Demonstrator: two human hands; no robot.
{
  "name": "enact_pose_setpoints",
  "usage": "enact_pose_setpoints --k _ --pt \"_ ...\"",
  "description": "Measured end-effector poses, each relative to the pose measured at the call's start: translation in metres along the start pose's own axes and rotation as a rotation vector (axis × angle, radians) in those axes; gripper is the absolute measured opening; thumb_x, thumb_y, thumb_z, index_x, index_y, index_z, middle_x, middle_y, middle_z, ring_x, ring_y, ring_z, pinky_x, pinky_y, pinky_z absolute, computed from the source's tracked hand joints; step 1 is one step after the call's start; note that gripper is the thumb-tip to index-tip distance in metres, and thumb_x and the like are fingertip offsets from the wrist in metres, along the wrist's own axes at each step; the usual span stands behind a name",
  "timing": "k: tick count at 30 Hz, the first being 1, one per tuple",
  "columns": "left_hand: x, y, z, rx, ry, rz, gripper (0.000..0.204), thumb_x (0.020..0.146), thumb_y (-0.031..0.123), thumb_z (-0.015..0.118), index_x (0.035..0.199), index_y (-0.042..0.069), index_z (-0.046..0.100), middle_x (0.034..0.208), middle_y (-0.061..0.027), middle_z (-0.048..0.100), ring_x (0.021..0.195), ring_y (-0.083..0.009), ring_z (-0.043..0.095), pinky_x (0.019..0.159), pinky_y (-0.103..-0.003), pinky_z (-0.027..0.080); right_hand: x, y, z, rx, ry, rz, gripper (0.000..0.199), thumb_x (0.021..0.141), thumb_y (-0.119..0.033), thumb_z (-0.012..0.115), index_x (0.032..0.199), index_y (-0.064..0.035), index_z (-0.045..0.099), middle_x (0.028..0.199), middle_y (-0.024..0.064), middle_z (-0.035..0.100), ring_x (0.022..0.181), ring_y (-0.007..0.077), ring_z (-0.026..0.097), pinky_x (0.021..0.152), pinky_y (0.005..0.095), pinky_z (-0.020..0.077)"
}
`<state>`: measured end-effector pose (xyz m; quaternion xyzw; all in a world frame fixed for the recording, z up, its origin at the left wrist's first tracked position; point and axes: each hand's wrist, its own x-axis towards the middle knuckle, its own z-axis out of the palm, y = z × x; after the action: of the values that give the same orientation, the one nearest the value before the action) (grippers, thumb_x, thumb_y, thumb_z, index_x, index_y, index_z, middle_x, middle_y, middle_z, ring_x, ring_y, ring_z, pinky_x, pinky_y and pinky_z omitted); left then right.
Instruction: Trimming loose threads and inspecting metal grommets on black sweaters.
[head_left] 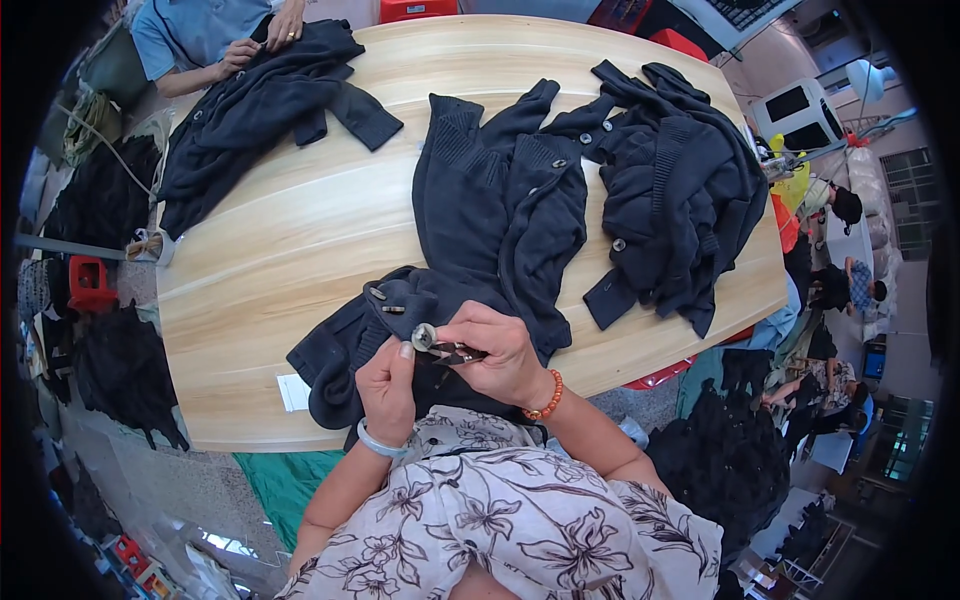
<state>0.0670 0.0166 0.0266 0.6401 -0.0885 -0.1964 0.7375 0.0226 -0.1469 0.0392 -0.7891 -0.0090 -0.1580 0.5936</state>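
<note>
A dark navy knitted cardigan point(460, 235) lies spread on the table, its near end gathered up before me. My left hand point(386, 388), a pale bangle at its wrist, is closed in a pinch on the cloth beside a round grey button point(424, 337). My right hand point(497, 358), with an orange bead bracelet, is closed around small dark snips point(460, 353); their tips are by the button. Two more buttons point(393, 309) show on the cloth just beyond my fingers. What lies under my fingertips is hidden.
The pale wooden table point(290, 240) carries another dark cardigan point(680, 190) at right. Across the far left, a person in a blue shirt point(190, 40) handles a third dark garment point(270, 95). A white paper tag point(294, 392) lies at the near edge. Dark garments point(725, 460) are heaped at lower right.
</note>
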Motion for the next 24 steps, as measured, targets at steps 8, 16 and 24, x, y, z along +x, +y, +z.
enact_pose_setpoints --k 8,16,24 --pt "0.007 0.016 0.002 0.433 -0.157 0.542 0.015 0.082 0.003 0.066 0.096 -0.001 0.065 0.089 -0.0143 0.064 0.076 -0.0289 0.061 0.067 -0.031 0.048 -0.012 -0.005 0.012 0.132 0.243 -0.04 0.01 0.081 0.0 0.073 0.091 0.0012 0.071 0.081 0.005 0.062 0.065 0.0084 0.053 0.054 0.022 0.039" --pt "0.008 0.011 0.002 0.483 -0.118 0.518 0.015 0.078 -0.001 0.069 0.092 0.0 0.064 0.081 -0.0119 0.059 0.069 -0.0263 0.057 0.061 -0.03 0.045 -0.012 -0.005 0.012 0.14 0.264 0.006 0.012 0.08 0.001 0.073 0.092 0.0011 0.072 0.081 0.0043 0.062 0.064 0.0078 0.052 0.054 0.0213 0.0385" --pt "0.007 0.001 0.001 -0.109 -0.116 -0.006 0.011 0.085 -0.005 0.062 0.096 -0.001 0.063 0.089 -0.0026 0.06 0.076 -0.0117 0.056 0.068 -0.022 0.044 -0.009 -0.005 0.011 0.063 0.288 0.01 0.014 0.076 0.005 0.071 0.089 -0.0008 0.072 0.079 0.0039 0.061 0.062 0.0082 0.052 0.054 0.0207 0.0398"
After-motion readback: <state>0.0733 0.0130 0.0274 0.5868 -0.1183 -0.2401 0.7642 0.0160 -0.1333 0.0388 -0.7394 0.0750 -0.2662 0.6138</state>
